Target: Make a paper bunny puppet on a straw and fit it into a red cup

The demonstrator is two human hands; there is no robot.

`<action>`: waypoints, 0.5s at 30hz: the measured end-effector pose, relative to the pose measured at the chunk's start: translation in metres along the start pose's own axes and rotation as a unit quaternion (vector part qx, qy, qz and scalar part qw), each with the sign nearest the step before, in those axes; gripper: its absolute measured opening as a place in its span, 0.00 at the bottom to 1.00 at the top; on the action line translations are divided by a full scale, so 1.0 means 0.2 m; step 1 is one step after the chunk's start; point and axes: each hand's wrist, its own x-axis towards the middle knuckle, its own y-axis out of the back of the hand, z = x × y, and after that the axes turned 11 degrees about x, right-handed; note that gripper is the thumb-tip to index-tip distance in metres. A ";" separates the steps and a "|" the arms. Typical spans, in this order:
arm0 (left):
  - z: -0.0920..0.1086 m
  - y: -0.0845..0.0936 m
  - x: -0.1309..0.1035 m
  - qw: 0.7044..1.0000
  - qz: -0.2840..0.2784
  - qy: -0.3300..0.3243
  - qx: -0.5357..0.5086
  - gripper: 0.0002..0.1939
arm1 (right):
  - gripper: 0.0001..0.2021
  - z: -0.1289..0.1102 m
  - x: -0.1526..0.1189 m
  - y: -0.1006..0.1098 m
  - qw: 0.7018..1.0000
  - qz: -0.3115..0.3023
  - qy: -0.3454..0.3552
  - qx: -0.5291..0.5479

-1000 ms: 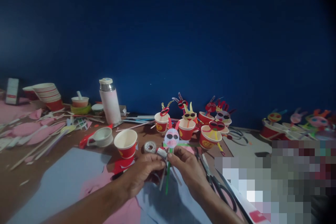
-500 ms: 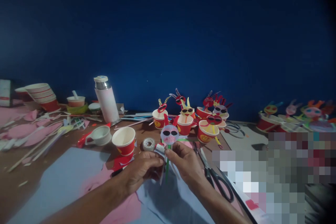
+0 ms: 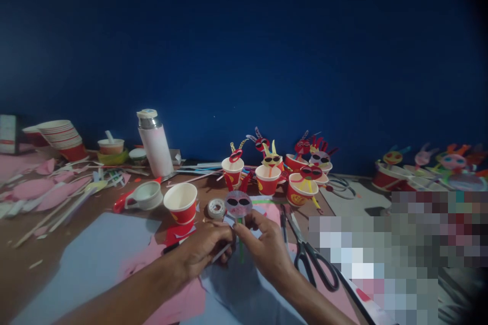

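Note:
A round lilac paper face [image 3: 238,205] with red ears and black glasses stands upright in front of me, mounted on a green stick [image 3: 241,254]. My right hand [image 3: 269,244] pinches it just below the face, between thumb and fingers. Close on its left is my left hand [image 3: 209,246], fingers curled round a thin white strip [image 3: 222,252] that slants down. The fingertips of both hands nearly meet at the stick, so the exact contact there is hidden. A roll of tape [image 3: 216,208] lies just behind my left hand, beside an upright red and white paper cup [image 3: 180,204].
Black-handled scissors [image 3: 316,264] lie right of my right hand. Behind stand several red cups [image 3: 268,181] with paper faces. To the left are a white mug [image 3: 147,196], a flask [image 3: 156,150], stacked cups [image 3: 63,139] and pink paper pieces [image 3: 32,189]. Blue paper [image 3: 102,259] covers the front.
The paper face has shifted slightly left and down and turned a little. The white strip at my left hand now slants more, and the left fingers have curled in more.

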 end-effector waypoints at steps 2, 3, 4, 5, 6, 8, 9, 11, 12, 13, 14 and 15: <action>0.00 0.01 0.00 1.000 -0.009 0.005 0.003 0.04 | 0.05 0.01 0.00 0.00 1.000 -0.002 -0.004 0.000; 0.00 0.01 0.00 1.000 -0.015 0.006 0.002 0.04 | 0.06 0.01 0.00 0.00 1.000 -0.001 -0.011 0.006; 0.00 0.01 0.00 1.000 -0.021 0.007 0.001 0.04 | 0.07 0.02 0.01 0.00 1.000 0.001 -0.020 0.018; 0.01 0.02 0.00 1.000 -0.026 0.007 -0.001 0.05 | 0.07 0.03 0.01 0.00 0.999 0.003 -0.030 0.033; 0.01 0.02 0.00 1.000 -0.031 0.005 -0.004 0.06 | 0.08 0.03 0.02 0.01 0.998 0.006 -0.040 0.051; 0.01 0.03 0.00 0.999 -0.039 0.002 -0.010 0.09 | 0.09 0.05 0.03 0.01 0.995 0.009 -0.053 0.085; 0.01 0.03 0.00 0.999 -0.042 0.001 -0.012 0.10 | 0.09 0.06 0.04 0.01 0.994 0.011 -0.055 0.096; 0.01 0.03 0.00 0.999 -0.043 -0.001 -0.014 0.10 | 0.09 0.07 0.04 0.02 0.993 0.012 -0.056 0.107; 0.02 0.03 0.00 0.999 -0.042 0.000 -0.014 0.10 | 0.09 0.08 0.04 0.01 0.992 0.013 -0.056 0.110; 0.02 0.03 0.00 0.999 -0.040 0.000 -0.013 0.10 | 0.09 0.08 0.04 0.01 0.992 0.012 -0.057 0.111; 0.01 0.03 0.00 0.999 -0.038 0.002 -0.012 0.10 | 0.09 0.07 0.03 0.01 0.992 0.009 -0.057 0.110; 0.01 0.03 0.00 0.999 -0.035 0.003 -0.009 0.09 | 0.09 0.07 0.03 0.01 0.993 0.006 -0.057 0.107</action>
